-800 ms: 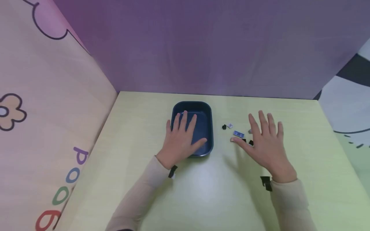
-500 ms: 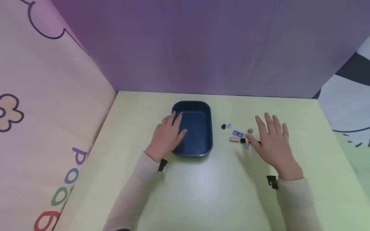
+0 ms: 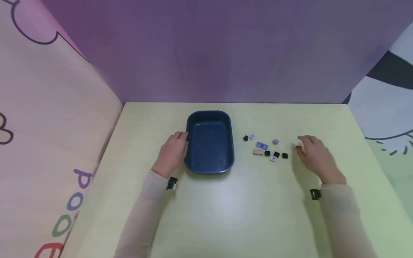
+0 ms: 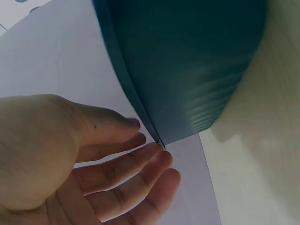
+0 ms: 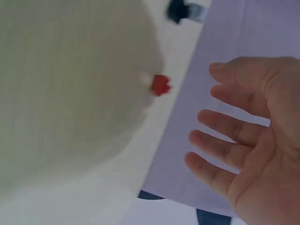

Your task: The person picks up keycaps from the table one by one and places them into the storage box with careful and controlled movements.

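Observation:
A dark blue rectangular tray [image 3: 209,171] stands on the table. My left hand [image 3: 172,154] is at its left rim in the head view, with fingers loosely bent. In the left wrist view, the left fingertips [image 4: 161,157] are close to the tray's rim [image 4: 123,79]; whether they touch it I cannot tell. Right of the small pieces is my right hand [image 3: 317,157], its fingers loosely bent and holding nothing. Near its thumb a small red piece [image 5: 161,85] lies on the table, apart from the fingers in the right wrist view.
Several small pieces lie right of the tray: a blue brick [image 3: 261,145], a beige piece [image 3: 258,152], a grey piece [image 3: 275,142], plus black and white ones. A purple wall [image 3: 219,53] closes off the back; a printed sheet [image 3: 55,118] rises at left.
My left hand has moved left from above the tray to its left rim. The right hand has moved right, away from above the small pieces, and its spread fingers have bent. The red piece now shows.

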`<state>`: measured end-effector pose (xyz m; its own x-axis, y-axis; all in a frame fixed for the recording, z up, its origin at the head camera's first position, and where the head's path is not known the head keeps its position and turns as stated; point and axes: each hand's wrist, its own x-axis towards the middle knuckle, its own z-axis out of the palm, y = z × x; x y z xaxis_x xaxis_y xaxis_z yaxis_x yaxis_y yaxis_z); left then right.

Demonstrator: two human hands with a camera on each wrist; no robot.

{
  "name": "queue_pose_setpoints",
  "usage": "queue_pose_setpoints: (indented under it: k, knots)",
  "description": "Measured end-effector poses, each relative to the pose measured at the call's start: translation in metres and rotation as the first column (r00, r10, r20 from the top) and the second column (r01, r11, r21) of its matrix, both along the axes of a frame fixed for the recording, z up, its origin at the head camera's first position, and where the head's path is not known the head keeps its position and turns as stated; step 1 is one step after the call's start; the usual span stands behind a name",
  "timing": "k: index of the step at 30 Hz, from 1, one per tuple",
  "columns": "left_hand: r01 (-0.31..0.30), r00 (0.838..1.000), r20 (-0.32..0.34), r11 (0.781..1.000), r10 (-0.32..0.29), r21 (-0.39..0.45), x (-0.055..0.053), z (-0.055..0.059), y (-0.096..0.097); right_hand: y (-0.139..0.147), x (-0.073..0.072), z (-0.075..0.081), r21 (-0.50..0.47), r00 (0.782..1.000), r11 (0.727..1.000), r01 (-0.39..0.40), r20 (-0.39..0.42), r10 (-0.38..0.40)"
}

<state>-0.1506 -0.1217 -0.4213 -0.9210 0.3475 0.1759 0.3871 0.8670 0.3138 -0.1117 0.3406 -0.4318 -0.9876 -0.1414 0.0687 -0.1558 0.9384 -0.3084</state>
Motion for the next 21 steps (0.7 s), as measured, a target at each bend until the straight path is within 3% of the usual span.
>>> queue_pose_setpoints:
  k: [3, 6, 10, 21]
  knots:
    - [-0.003, 1.0, 0.021, 1.0, 0.003, -0.008, 0.0, -0.001, -0.002, 0.006, -0.002, -0.005, 0.002, 0.993, 1.0, 0.026, 0.119, -0.026]
    - [-0.004, 1.0, 0.02, 1.0, 0.004, -0.014, -0.001, -0.002, -0.003, 0.009, -0.005, -0.009, 0.017, 0.984, 1.0, 0.013, 0.175, -0.016]
    - [-0.012, 0.999, 0.041, 1.0, 0.013, -0.007, -0.002, -0.002, -0.004, 0.011, -0.01, -0.011, 0.034, 0.978, 0.999, 0.005, 0.209, -0.011]
    - [-0.007, 0.997, 0.082, 1.0, 0.008, -0.016, -0.004, -0.001, -0.005, 0.013, -0.015, -0.014, 0.052, 0.965, 0.994, 0.094, 0.24, -0.104]
